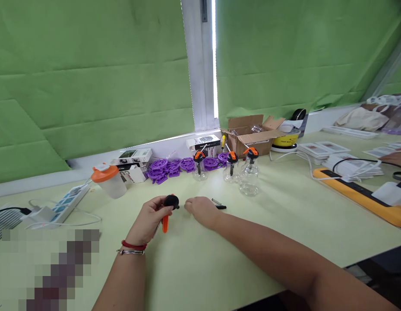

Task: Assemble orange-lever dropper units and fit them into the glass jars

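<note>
My left hand (151, 218) is closed on a black and orange dispenser lid; its round black cap (171, 201) faces up and its orange lever (165, 223) points down. Close beside it, my right hand (200, 210) rests low at the table, fingers bent together and pointing left. Whatever its fingertips pinch is hidden. A small metal spring (216, 201) and a short black part (221, 207) lie just right of that hand. Behind stand clear glass bottles, the left one (199, 175), the middle one (231, 175) and the right one (248, 185), topped with black and orange lids.
Purple plastic pieces (168, 167) lie along the back near small boxes (132, 166) and an open carton (248, 136). An orange-lidded shaker (109, 181) and a power strip (66, 203) stand left. At right are an orange bar (358, 196), cables and another person's hand (396, 159).
</note>
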Demonstrator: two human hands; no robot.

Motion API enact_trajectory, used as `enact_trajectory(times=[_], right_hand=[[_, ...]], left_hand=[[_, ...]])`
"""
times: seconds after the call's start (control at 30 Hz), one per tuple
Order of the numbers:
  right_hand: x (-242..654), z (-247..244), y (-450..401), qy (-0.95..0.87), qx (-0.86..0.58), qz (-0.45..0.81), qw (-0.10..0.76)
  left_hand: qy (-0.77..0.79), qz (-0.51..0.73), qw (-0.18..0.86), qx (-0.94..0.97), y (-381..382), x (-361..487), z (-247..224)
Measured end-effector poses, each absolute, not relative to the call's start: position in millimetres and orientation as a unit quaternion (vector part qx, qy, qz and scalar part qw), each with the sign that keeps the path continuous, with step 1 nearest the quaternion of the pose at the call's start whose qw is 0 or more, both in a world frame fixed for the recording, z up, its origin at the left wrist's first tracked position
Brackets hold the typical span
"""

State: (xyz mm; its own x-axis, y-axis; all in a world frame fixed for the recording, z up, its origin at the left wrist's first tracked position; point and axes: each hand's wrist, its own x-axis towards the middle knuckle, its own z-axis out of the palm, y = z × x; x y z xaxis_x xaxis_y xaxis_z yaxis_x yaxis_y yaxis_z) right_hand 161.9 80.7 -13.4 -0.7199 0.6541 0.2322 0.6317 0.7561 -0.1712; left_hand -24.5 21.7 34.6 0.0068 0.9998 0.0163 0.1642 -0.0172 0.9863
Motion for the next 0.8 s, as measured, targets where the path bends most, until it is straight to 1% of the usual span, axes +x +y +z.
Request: enact_trajectory(times=[0.03,0.1,0.17,0.23,0.3,0.37,0.4,0.47,0.53,0.63,0.7,0.77,0.8], right_hand=[[157.3,-14.8,80.9,-0.935,-0.335,0.018,0.112],[151.9,-17.1,81.0,-0.945,-0.315,-0.001,0.093],[152.0,-16.8,80.1,-0.947,-0.304,0.019,0.102],[155.6,-13.2,77.5,-0.931,-0.326,0.077,0.146],[159.4,-7.2,73.0,-0.875,-0.384,0.182,0.234],[161.1,-1.0,67.1,-0.771,-0.436,0.349,0.306],[161.0,1.4,63.9,-0.711,-0.444,0.444,0.315],[160.1,4.4,58.0,-0.604,-0.431,0.605,0.289],[160.1,6.0,54.6,-0.534,-0.409,0.690,0.266],[166.7,10.7,57.1,-0.480,-0.398,0.723,0.297],[175.9,17.2,63.2,-0.450,-0.394,0.721,0.351],[186.9,24.7,70.4,-0.414,-0.380,0.704,0.435],[191.9,27.8,73.5,-0.401,-0.363,0.693,0.476]], left_hand=[[0.549,0.470,0.446,0.528,24.5,-26.3,31.4],[0.572,0.471,0.434,0.513,29.2,-28.9,25.5],[0.589,0.457,0.427,0.512,31.9,-30.5,21.3],[0.597,0.443,0.424,0.517,32.3,-31.0,20.1],[0.595,0.428,0.426,0.531,30.3,-29.3,21.6],[0.583,0.410,0.439,0.547,26.8,-25.2,24.9],[0.573,0.402,0.449,0.556,24.8,-22.4,26.7],[0.542,0.385,0.479,0.573,21.2,-16.7,29.9],[0.507,0.370,0.508,0.590,19.1,-13.2,31.8],[0.494,0.360,0.521,0.596,20.2,-16.0,30.8],[0.514,0.366,0.501,0.593,24.3,-22.4,26.5],[0.557,0.381,0.445,0.589,30.9,-29.4,18.9],[0.596,0.387,0.394,0.582,34.7,-32.3,14.2]])
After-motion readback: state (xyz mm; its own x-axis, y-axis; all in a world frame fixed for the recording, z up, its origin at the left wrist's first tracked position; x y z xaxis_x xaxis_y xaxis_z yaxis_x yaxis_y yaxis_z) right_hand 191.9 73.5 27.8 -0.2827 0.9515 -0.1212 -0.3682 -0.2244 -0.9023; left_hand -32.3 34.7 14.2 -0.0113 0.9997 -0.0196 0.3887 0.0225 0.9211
